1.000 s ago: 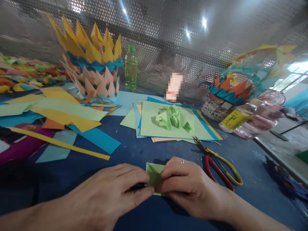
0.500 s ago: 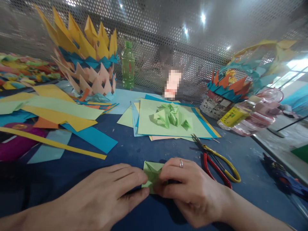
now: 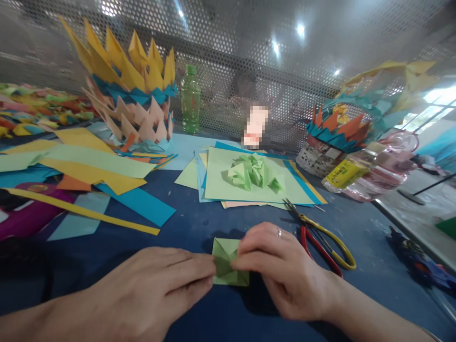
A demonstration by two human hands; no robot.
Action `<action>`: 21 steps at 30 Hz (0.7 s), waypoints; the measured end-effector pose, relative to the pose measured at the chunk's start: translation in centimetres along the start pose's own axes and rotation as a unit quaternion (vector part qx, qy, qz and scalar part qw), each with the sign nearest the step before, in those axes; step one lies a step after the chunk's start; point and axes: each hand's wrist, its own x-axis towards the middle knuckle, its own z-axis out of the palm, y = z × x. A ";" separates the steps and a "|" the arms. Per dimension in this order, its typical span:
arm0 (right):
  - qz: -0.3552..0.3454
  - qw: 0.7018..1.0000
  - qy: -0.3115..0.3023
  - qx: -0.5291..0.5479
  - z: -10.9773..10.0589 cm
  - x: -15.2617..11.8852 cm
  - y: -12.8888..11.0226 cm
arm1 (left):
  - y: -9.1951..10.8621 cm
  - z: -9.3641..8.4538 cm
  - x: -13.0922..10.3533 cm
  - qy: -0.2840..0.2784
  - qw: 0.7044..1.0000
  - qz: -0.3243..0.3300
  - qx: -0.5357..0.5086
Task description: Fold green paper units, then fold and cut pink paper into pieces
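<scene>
A small square of folded green paper (image 3: pixel 228 271) lies on the dark blue table in front of me, with diagonal creases and flaps meeting near its middle. My left hand (image 3: pixel 171 285) has fingers and thumb pressed together on the paper's left edge. From the other side, my right hand (image 3: pixel 281 273), with a ring on one finger, pinches at a flap on the right part of the paper. Its fingertips hide the upper right corner. Beyond the hands, several folded green paper pieces (image 3: pixel 254 172) rest on a stack of coloured sheets (image 3: pixel 217 183).
Pliers (image 3: pixel 326 242) with red and yellow handles lie right of my right hand. Paper strips (image 3: pixel 137 204) spread at the left, before a tall paper-petal structure (image 3: pixel 138 95). A green bottle (image 3: pixel 190 102) stands behind. Clear bottles (image 3: pixel 377 173) and a paper-decorated pot (image 3: pixel 317 154) stand at right.
My right hand has shifted up and slightly right, uncovering the paper's lower right corner. My left hand has drawn back a little to the left.
</scene>
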 end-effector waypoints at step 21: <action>0.104 0.993 -0.040 0.033 -0.1 0.1 0.3 | 0.1 0.9 0.4 -0.035 0.998 0.019 0.059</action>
